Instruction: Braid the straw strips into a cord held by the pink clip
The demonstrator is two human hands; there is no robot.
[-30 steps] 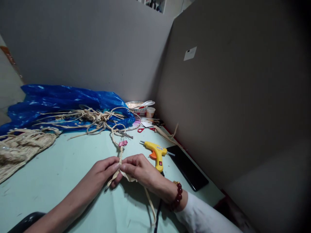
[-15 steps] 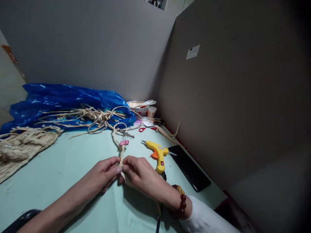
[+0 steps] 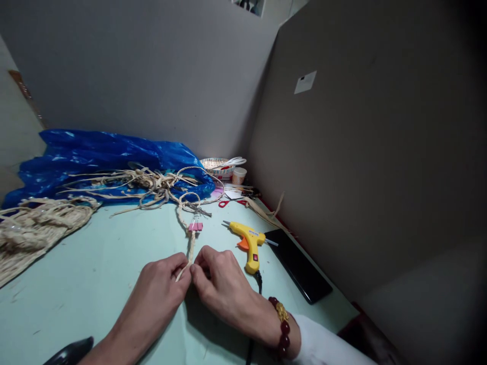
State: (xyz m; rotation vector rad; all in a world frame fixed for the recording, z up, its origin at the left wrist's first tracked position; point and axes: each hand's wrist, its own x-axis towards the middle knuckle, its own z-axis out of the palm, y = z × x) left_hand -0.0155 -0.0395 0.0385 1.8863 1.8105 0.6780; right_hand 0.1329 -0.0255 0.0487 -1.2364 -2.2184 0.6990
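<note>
My left hand (image 3: 162, 289) and my right hand (image 3: 218, 286) meet fingertip to fingertip on the pale green table (image 3: 95, 263), both pinching the near end of a braided straw cord (image 3: 189, 248). The cord runs away from me to a pink binder clip (image 3: 195, 226) and on into a tangle of loose straw strips (image 3: 152, 185). My right wrist wears a dark red bead bracelet (image 3: 280, 327).
A yellow glue gun (image 3: 249, 241) lies just right of my hands, its black cable running toward me. A black phone (image 3: 299, 263) lies beside the grey partition. A blue plastic bag (image 3: 102, 159), woven straw matting (image 3: 34, 228), red scissors (image 3: 230, 203), a bowl (image 3: 216, 166) and a cup (image 3: 238, 175) sit farther back.
Both hands have slid toward me along the cord and closed tighter together. The loose straw strip that trailed under my right wrist is no longer visible.
</note>
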